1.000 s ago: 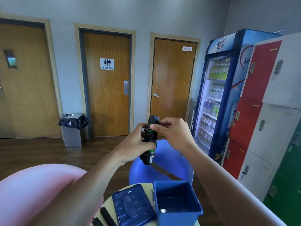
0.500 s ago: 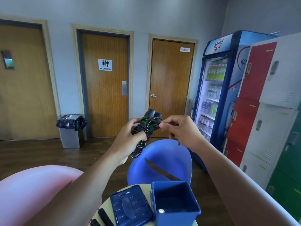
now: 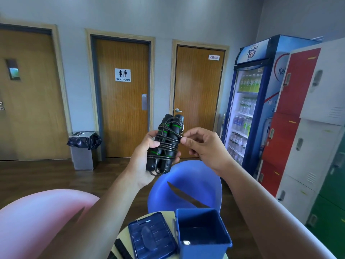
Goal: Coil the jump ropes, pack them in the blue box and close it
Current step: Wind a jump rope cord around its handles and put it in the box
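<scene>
Left hand grips the coiled jump rope upright, right hand pinches its cord from the right, open blue box well below both

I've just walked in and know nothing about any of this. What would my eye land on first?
Dead centre, a black jump rope with green bands, its cord wound round both handles, is gripped by the left hand while the right hand pinches the cord at its right side. At the bottom edge the blue box stands open, its lid lying just to its left. On the right, a lit drinks fridge stands out.
</scene>
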The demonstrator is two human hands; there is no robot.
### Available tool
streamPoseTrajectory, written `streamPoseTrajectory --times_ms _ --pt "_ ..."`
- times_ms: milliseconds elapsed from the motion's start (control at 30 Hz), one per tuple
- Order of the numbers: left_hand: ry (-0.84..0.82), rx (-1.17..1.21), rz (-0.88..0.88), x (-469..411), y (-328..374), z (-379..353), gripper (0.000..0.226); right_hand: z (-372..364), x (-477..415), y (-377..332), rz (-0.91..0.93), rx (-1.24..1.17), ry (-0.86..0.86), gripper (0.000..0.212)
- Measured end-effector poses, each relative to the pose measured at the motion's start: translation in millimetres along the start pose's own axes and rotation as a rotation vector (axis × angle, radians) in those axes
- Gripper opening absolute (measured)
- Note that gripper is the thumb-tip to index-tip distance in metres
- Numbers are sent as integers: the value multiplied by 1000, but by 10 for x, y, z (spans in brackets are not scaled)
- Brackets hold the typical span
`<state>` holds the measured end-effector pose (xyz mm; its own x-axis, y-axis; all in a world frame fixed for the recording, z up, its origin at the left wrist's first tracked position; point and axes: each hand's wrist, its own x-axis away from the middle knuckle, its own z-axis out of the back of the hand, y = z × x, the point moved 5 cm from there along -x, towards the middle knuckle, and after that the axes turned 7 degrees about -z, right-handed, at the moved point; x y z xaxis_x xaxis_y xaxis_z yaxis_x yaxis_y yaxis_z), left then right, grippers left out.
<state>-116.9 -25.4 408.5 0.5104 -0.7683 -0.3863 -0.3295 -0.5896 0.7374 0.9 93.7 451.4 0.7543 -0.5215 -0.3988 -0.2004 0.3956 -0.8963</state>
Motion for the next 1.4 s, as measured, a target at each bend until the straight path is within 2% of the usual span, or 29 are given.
streamPoseTrajectory --times_ms 67,133,200,300,433,533,633,700,800,867,933,1067,1200,1267,1333,1400 --pt "-29 -16 39 7 7 4 52 18 0 -9 -9 27 -12 19" --pt "-36 -79 96 2 32 20 64 3 20 -31 11 81 -56 18" --pt "4 -237 129 -10 103 31 58 6 43 -39 42 144 -33 8" --pt "41 -585 141 -40 191 25 32 39 57 -43 61 255 99 7" --pt "95 -816 62 -26 195 -39 39 -46 55 -105 80 363 132 15" --pt "145 -744 49 -15 197 -38 37 -79 40 -176 111 432 69 15" --pt "151 -460 158 30 159 -10 38 -65 45 -230 151 453 -50 13" --pt "46 -273 229 66 110 -29 44 -58 50 -255 195 417 -100 6" --pt "-176 -125 255 108 34 -78 64 -17 32 -271 221 335 -19 13" --pt "-263 -88 253 116 5 -106 76 51 10 -265 192 269 64 26" --pt "-286 -98 248 104 -1 -135 73 75 7 -259 156 224 66 40" --pt "-268 -157 241 48 11 -146 63 63 14 -265 103 79 0 43" --pt "-151 -289 218 2 1 -196 48 118 -45 -220 103 197 118 32" --pt "-111 -385 142 -28 10 -212 45 136 -66 -157 88 210 188 35" --pt "-134 -452 86 -30 20 -235 47 138 -76 -112 61 217 243 41" --pt "-161 -631 -6 -29 38 -235 57 139 -80 -104 30 230 278 42"
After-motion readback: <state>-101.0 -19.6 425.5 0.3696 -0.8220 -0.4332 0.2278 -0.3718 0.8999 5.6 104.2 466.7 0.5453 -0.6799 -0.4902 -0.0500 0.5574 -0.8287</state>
